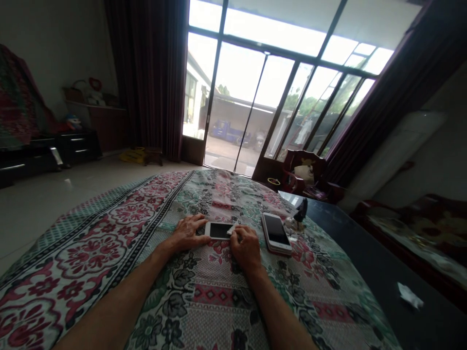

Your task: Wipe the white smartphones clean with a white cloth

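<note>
A white smartphone (220, 231) with a dark screen lies sideways on the patterned cloth (211, 277). My left hand (188, 233) steadies its left end, with the thumb at the near edge and the fingers at the far edge. At the right end, my right hand (246, 246) is closed on a small white wad (231, 230), perhaps tissue, pressed against the screen. Most of the wad is hidden by my fingers. Right of my right hand, a second white phone (276, 232) lies face up on what looks like a stack of similar flat devices.
Beyond the second phone are a small pale object with a dark upright piece (299, 214). A crumpled white tissue (409, 295) lies on the dark tabletop (368, 262) at right. A wooden chair (304, 170) stands past the table, before glass doors (237, 107).
</note>
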Action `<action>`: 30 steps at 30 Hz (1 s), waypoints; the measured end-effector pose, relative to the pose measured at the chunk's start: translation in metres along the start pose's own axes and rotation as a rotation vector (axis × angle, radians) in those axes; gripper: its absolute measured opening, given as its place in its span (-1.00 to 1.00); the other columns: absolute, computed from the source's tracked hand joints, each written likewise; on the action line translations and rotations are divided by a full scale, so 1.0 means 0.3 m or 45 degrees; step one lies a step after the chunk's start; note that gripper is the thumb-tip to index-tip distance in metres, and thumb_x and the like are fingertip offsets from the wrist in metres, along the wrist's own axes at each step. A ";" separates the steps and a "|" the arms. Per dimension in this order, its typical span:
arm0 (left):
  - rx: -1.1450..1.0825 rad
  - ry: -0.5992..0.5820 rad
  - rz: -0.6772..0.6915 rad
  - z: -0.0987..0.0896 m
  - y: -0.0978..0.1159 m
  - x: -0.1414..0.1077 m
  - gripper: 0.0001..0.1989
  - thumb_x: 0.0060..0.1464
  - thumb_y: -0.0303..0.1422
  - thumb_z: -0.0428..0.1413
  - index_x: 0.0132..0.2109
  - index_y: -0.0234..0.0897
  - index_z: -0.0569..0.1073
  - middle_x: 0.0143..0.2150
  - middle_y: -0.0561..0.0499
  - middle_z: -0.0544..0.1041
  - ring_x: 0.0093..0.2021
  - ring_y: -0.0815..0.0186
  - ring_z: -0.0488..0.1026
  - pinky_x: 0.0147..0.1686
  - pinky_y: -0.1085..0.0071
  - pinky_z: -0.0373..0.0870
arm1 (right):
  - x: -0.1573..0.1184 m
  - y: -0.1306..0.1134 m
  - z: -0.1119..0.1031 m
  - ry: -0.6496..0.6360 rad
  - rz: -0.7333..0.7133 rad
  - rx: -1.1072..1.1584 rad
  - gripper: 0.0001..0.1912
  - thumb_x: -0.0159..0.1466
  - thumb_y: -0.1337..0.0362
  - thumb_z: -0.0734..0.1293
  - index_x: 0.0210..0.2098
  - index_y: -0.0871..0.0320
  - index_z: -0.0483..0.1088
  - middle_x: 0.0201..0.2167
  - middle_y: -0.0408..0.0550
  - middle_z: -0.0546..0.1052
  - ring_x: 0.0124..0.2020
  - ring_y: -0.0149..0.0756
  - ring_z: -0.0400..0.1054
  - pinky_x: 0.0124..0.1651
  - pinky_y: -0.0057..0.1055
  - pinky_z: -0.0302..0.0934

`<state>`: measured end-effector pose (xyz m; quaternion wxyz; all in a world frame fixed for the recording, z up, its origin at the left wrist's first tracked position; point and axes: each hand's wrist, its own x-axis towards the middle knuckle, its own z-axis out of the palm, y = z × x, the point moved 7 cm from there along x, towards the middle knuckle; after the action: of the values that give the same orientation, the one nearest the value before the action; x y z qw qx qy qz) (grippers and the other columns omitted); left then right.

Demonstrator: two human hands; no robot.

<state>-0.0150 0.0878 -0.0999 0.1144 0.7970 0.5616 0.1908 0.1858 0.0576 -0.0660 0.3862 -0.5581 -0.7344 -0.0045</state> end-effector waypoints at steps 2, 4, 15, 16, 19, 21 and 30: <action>0.001 0.025 -0.009 -0.004 0.004 -0.001 -0.41 0.01 -0.02 0.14 0.17 -0.10 0.37 0.30 -0.05 0.26 0.27 -0.03 0.16 0.21 0.08 0.09 | 0.001 0.001 0.002 -0.006 0.000 -0.008 -0.81 0.24 0.37 0.23 -0.34 0.15 0.50 -0.20 -0.01 0.54 -0.09 -0.22 0.34 0.08 -0.30 0.15; 0.012 0.033 0.003 -0.008 0.008 -0.002 -0.41 0.03 -0.03 0.13 0.18 -0.11 0.36 0.30 -0.05 0.26 0.27 -0.03 0.17 0.20 0.09 0.10 | 0.004 -0.006 0.014 -0.054 -0.045 -0.018 -0.78 0.25 0.39 0.22 -0.26 0.14 0.51 -0.12 -0.01 0.53 -0.03 -0.22 0.33 0.14 -0.28 0.10; 0.093 -0.024 0.054 0.004 -0.003 0.003 -0.33 0.05 0.01 0.07 0.26 -0.12 0.26 0.34 -0.06 0.20 0.27 -0.04 0.15 0.21 0.07 0.06 | 0.000 -0.019 0.043 -0.195 -0.059 -0.120 -0.68 0.31 0.34 0.19 -0.01 0.12 0.46 0.14 -0.01 0.41 0.20 -0.18 0.18 0.27 -0.17 -0.03; 0.096 -0.023 0.051 0.005 -0.003 0.003 -0.34 0.05 0.02 0.07 0.26 -0.10 0.26 0.34 -0.05 0.20 0.27 -0.04 0.15 0.21 0.07 0.06 | 0.000 -0.018 0.045 -0.194 -0.059 -0.115 -0.68 0.31 0.34 0.19 -0.01 0.11 0.45 0.15 -0.01 0.40 0.21 -0.17 0.18 0.27 -0.17 -0.03; 0.099 -0.037 0.049 0.012 0.001 0.003 -0.38 0.07 0.01 0.05 0.25 -0.05 0.27 0.34 -0.03 0.19 0.27 -0.03 0.14 0.21 0.06 0.05 | 0.003 -0.017 0.051 -0.189 -0.068 -0.089 -0.68 0.30 0.36 0.18 -0.03 0.12 0.46 0.12 0.01 0.43 0.18 -0.19 0.22 0.26 -0.18 -0.01; 0.102 -0.047 0.043 0.016 0.003 0.003 -0.38 0.08 0.00 0.04 0.25 -0.07 0.27 0.34 -0.04 0.18 0.28 -0.04 0.12 0.21 0.05 0.03 | 0.005 -0.014 0.051 -0.174 -0.063 -0.072 -0.67 0.30 0.37 0.17 -0.05 0.14 0.48 0.09 0.02 0.45 0.15 -0.20 0.25 0.26 -0.20 0.01; 0.106 -0.072 0.047 0.020 0.012 -0.001 -0.40 0.10 -0.05 0.03 0.27 -0.05 0.24 0.36 -0.04 0.16 0.30 -0.02 0.08 0.21 0.03 0.01 | 0.007 0.010 0.033 -0.066 0.041 0.003 -0.73 0.29 0.39 0.17 -0.22 0.16 0.51 -0.05 0.02 0.52 0.03 -0.22 0.32 0.16 -0.29 0.07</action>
<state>-0.0095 0.0865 -0.1041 0.0936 0.8163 0.5507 0.1468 0.1826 0.0648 -0.0730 0.3677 -0.5694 -0.7351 0.0170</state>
